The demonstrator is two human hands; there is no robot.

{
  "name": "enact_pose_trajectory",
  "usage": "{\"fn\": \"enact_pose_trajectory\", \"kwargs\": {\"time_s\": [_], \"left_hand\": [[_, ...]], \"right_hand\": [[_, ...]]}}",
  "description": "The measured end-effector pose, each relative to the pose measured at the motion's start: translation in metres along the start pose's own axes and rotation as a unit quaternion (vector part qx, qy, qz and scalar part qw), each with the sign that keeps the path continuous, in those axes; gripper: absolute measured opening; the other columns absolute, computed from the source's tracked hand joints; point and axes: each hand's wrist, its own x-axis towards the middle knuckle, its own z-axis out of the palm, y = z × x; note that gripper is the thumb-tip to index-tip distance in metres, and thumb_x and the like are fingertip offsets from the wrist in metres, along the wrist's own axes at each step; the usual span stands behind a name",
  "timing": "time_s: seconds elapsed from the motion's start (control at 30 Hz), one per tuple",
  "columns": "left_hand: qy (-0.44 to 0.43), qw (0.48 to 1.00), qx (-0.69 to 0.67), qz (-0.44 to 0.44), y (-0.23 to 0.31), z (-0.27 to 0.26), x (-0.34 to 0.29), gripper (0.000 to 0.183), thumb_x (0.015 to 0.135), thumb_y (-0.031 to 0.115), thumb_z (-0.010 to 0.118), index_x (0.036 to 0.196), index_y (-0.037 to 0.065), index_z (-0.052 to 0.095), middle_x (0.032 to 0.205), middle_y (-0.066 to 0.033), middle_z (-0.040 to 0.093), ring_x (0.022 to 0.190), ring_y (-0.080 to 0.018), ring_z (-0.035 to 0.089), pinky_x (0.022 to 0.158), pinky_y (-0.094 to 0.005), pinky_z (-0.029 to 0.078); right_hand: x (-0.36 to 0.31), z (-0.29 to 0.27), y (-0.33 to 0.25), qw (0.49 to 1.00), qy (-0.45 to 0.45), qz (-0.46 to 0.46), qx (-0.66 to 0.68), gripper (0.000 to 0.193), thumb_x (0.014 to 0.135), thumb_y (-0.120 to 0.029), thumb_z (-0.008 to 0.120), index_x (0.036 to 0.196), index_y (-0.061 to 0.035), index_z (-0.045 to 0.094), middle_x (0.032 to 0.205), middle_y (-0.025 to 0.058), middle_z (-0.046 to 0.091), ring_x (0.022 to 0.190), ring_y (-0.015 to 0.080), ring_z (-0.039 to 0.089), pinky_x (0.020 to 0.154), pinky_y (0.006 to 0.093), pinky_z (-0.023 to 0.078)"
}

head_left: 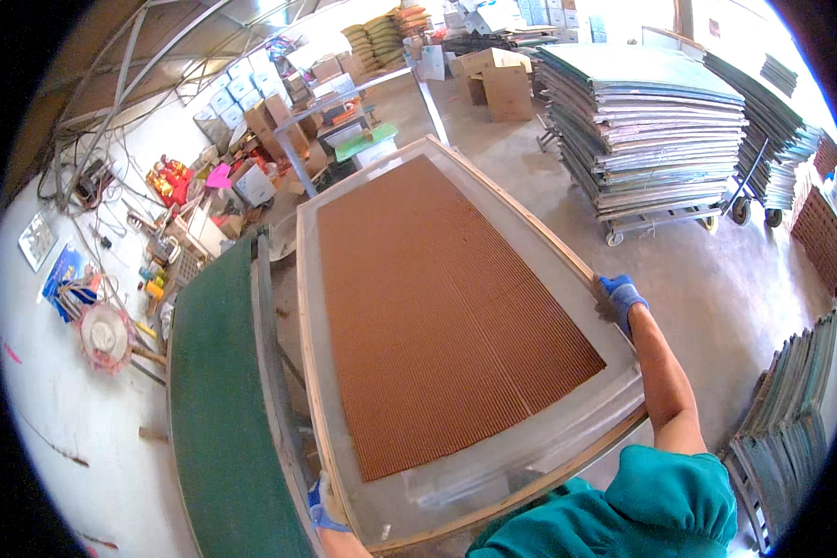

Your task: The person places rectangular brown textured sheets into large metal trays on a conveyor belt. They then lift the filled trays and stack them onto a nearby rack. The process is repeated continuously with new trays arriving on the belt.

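Observation:
A large wooden-framed screen (299, 279) stretches out in front of me, tilted, with pale mesh or sheet inside its rim. Across its middle lies a wide brown layer (456, 325) with fine parallel ridges, like thin strands laid side by side. My right hand (623, 296), in a blue glove, grips the frame's right edge; its palm side is hidden. At the near left corner my left hand (326, 507), also blue-gloved, is closed round the frame, partly hidden by it. Directly left of the frame lies a long dark green board (216, 391).
A tall stack of flat boards (642, 130) stands on a wheeled cart at the back right, with another stack (772, 149) behind it. More boards (786, 428) lean at the near right. A metal rail (344, 98) rises beyond the frame. Cartons (502, 84) and clutter line the back and left wall.

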Motion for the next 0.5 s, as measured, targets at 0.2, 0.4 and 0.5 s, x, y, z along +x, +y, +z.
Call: {"fn": "enact_pose_trajectory", "kwargs": {"time_s": [0.2, 0.4, 0.5], "left_hand": [[-0.031, 0.998, -0.051, -0.030, 0.013, 0.082, 0.055, 0.042, 0.088, 0.036, 0.042, 0.093, -0.002, 0.060, 0.082, -0.0088, 0.061, 0.069, -0.0186, 0.058, 0.057, -0.0312, 0.046], [-0.013, 0.993, -0.072, -0.090, -0.074, 0.077, 0.082, 0.046, 0.088, 0.040, 0.039, 0.093, -0.001, 0.060, 0.083, -0.0112, 0.062, 0.073, -0.0219, 0.059, 0.064, -0.0334, 0.047], [0.011, 0.978, 0.162, -0.135, -0.129, 0.070, 0.109, 0.049, 0.086, 0.043, 0.038, 0.094, 0.000, 0.060, 0.088, -0.0165, 0.062, 0.078, -0.0282, 0.060, 0.070, -0.0368, 0.047]], "right_hand": [[0.073, -0.008, -0.022, 0.999, 0.000, -0.007, 0.044, 0.039, 0.078, -0.041, 0.057, 0.064, -0.0050, 0.054, 0.053, 0.0118, 0.051, 0.039, 0.0214, 0.049, 0.036, 0.0337, 0.039], [0.123, -0.008, 0.027, 0.951, 0.022, -0.070, -0.300, 0.057, 0.083, -0.052, 0.036, 0.085, -0.0011, 0.061, 0.087, 0.0204, 0.059, 0.080, 0.0350, 0.056, 0.071, 0.0410, 0.044], [0.133, 0.001, 0.046, 0.849, -0.029, -0.107, -0.516, 0.055, 0.085, -0.048, 0.031, 0.092, -0.0027, 0.062, 0.097, 0.0220, 0.058, 0.095, 0.0369, 0.054, 0.082, 0.0431, 0.041]]}}
